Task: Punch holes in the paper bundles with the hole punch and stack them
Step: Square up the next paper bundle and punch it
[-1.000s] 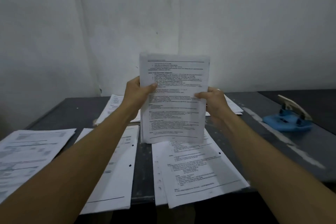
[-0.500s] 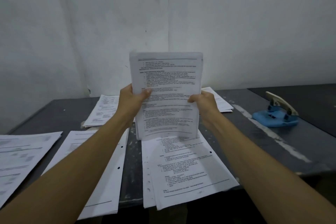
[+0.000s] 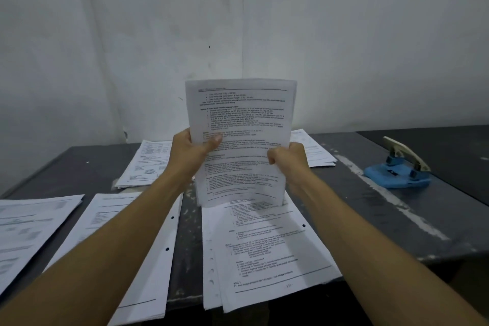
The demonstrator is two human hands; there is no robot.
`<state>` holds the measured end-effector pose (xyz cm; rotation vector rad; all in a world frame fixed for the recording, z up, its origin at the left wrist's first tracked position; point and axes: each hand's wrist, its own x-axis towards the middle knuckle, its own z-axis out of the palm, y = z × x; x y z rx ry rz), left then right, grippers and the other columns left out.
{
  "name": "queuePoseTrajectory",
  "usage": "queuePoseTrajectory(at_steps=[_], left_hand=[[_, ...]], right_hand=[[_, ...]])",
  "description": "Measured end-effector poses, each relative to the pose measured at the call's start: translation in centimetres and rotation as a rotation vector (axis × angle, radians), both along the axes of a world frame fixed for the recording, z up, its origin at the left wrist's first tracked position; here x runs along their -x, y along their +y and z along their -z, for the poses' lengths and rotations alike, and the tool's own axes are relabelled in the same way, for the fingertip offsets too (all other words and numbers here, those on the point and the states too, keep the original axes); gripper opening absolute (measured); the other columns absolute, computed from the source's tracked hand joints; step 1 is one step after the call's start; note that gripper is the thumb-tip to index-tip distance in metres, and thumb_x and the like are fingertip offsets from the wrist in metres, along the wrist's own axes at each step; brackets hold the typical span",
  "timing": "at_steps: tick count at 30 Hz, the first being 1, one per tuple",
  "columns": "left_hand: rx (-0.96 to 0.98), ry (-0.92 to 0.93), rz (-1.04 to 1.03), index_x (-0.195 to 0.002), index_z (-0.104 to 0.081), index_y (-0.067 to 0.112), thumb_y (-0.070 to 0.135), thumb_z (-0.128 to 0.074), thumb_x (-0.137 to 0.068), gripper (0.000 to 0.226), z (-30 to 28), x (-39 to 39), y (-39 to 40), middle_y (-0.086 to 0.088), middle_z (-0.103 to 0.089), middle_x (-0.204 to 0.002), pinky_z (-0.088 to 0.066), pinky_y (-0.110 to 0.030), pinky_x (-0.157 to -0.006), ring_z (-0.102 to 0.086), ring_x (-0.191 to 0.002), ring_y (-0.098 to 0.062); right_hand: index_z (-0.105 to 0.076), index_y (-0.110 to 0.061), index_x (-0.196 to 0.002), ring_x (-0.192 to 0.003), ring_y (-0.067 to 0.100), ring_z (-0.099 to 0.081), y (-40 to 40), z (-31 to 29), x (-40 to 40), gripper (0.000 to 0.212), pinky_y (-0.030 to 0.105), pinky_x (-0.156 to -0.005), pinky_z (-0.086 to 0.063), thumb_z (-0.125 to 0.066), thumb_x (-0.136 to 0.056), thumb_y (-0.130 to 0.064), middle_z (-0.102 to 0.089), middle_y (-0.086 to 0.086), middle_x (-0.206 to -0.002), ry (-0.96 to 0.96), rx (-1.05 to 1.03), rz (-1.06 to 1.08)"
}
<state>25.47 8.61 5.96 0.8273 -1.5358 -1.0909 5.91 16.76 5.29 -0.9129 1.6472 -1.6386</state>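
A thick bundle of white printed sheets (image 3: 239,140) stands upright at the centre of the frame, its lower edge resting on, or just above, a flat stack of white printed pages (image 3: 264,243) that lies on the dark grey worktop (image 3: 370,209) below it. The left hand (image 3: 191,149) grips the bundle's left edge, thumb across the front page; the right hand (image 3: 287,160) grips the right edge with fingers curled round it. Both hold firmly, so neither is free.

The step looks like squaring the bundle before it goes to the punch. To do it well, loosen the grip a little and tap the lower edge down so loose sheets drop level, then tap one long side the same way. The bottom corner bows slightly forward, which suggests the sheets are not yet flush. Tapping on bare worktop would likely give a truer edge than tapping on soft paper.

The blue hole punch with a cream lever (image 3: 399,167) sits at the right of the frame, well apart from the bundle, so one hand must keep the squared edge pinched during the carry. The stack below already shows punched holes along its sides, as does the white pile to the lower left (image 3: 148,246); that gives a guide for which edge to feed in.
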Motion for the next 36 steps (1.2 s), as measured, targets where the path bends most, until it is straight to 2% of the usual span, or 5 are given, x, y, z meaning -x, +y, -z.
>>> queuePoseTrajectory(at_steps=[11,14,23,28,36], left_hand=[[0.026,-0.038,0.048,-0.099,-0.068,0.032,0.021,-0.082,-0.079,0.027,-1.0,0.1,0.5,0.014,-0.074,-0.095,-0.052,-0.019,-0.056,-0.072,-0.073,-0.006],[0.021,-0.035,0.052,-0.103,-0.069,0.028,0.019,-0.083,-0.079,0.029,-1.0,0.1,0.5,0.011,-0.074,-0.097,-0.052,-0.024,-0.06,-0.072,-0.078,-0.011],[0.027,-0.075,0.056,-0.109,-0.071,0.024,0.021,-0.086,-0.074,0.038,-0.9,-0.1,-0.1,0.004,-0.076,-0.102,-0.057,-0.038,-0.071,-0.073,-0.086,-0.021],[0.022,-0.072,0.068,-0.105,-0.072,0.026,0.021,-0.086,-0.073,0.036,-0.9,0.2,0.1,0.005,-0.077,-0.1,-0.058,-0.039,-0.073,-0.074,-0.086,-0.02],[0.021,-0.032,0.02,-0.099,-0.071,0.03,0.021,-0.086,-0.074,0.031,-2.1,0.7,0.1,0.011,-0.076,-0.093,-0.056,-0.033,-0.065,-0.074,-0.078,-0.016]], right_hand=[[-0.066,-0.013,-0.087,-0.08,0.018,-0.066,-0.1,-0.9,0.0,0.028,0.024,-0.055,-0.05,-0.053,-0.071,0.006,-0.07,0.0,-0.089,0.053,0.0,0.029],[-0.065,-0.013,-0.097,-0.081,0.017,-0.065,-0.1,-1.0,-0.2,0.034,0.023,-0.055,-0.048,-0.052,-0.071,0.004,-0.07,-0.002,-0.093,0.033,0.024,0.048],[-0.062,-0.015,-0.091,-0.08,0.016,-0.062,0.0,-1.2,-0.7,0.034,0.024,-0.055,-0.049,-0.052,-0.07,0.009,-0.068,-0.001,-0.09,0.024,0.052,-0.014],[-0.063,-0.013,-0.107,-0.089,0.021,-0.065,-0.2,-1.3,-0.8,0.045,0.029,-0.061,-0.053,-0.053,-0.069,0.008,-0.069,0.003,-0.1,0.009,0.049,-0.033],[-0.064,-0.02,-0.095,-0.082,0.02,-0.067,0.1,-2.3,0.6,0.02,0.03,-0.062,-0.056,-0.051,-0.091,-0.005,-0.071,0.002,-0.095,0.011,0.097,-0.104]])
